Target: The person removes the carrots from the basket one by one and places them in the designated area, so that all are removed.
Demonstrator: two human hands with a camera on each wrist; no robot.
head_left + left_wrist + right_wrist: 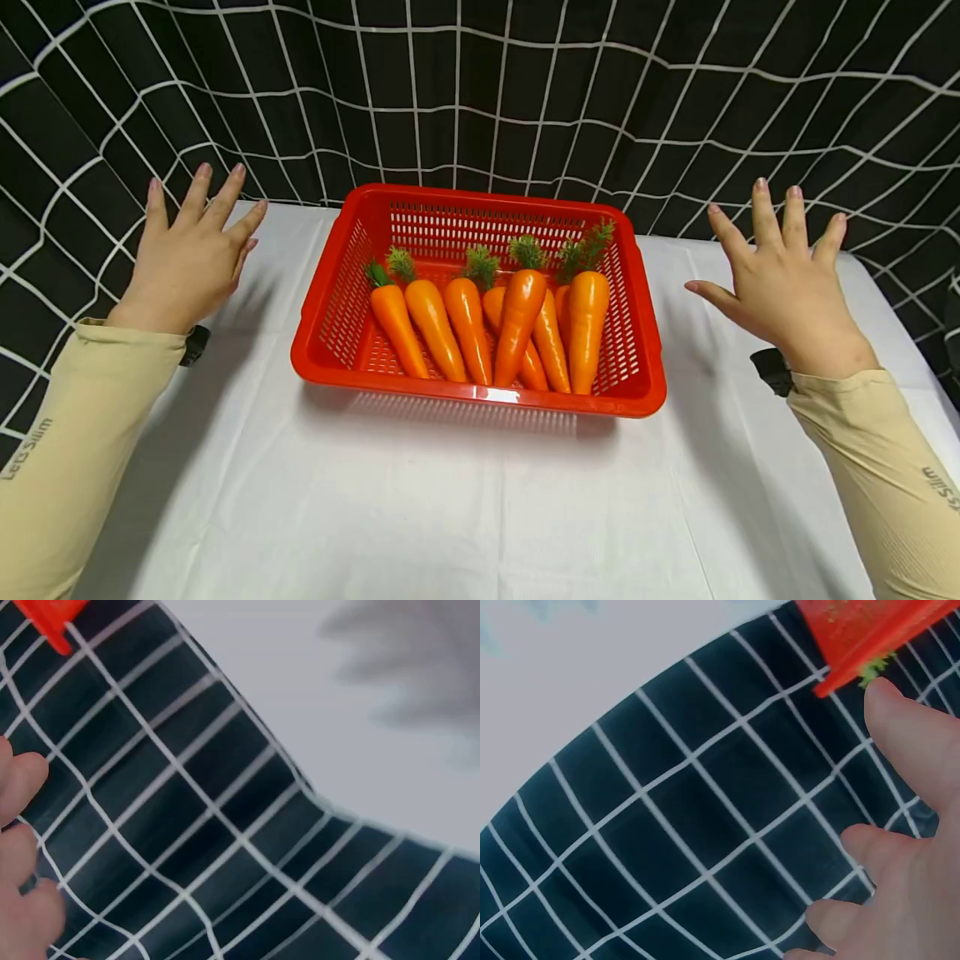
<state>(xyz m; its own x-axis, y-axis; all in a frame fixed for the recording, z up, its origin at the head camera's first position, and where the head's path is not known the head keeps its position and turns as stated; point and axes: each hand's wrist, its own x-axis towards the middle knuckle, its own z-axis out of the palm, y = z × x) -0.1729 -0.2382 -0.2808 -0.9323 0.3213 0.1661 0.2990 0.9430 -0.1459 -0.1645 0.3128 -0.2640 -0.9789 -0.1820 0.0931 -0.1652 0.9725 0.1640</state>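
A red plastic basket [480,398] with slotted walls holds several orange carrots [427,329], most lying side by side with their green tops toward the far wall. Left of the basket, my left hand [187,258] hovers with its fingers spread, touching nothing. On the other side, my right hand [791,287] is held up in the same way, fingers apart and holding nothing. The right wrist view catches a corner of the basket [855,649] and a bit of green carrot top [876,669] beyond the thumb. Only a red basket corner [52,619] shows in the left wrist view.
A white cloth [450,508] covers the table under the basket. Behind it and along the sides hangs a black curtain [480,100] with a white grid. Both forearms wear beige sleeves [112,417], and dark straps circle the wrists.
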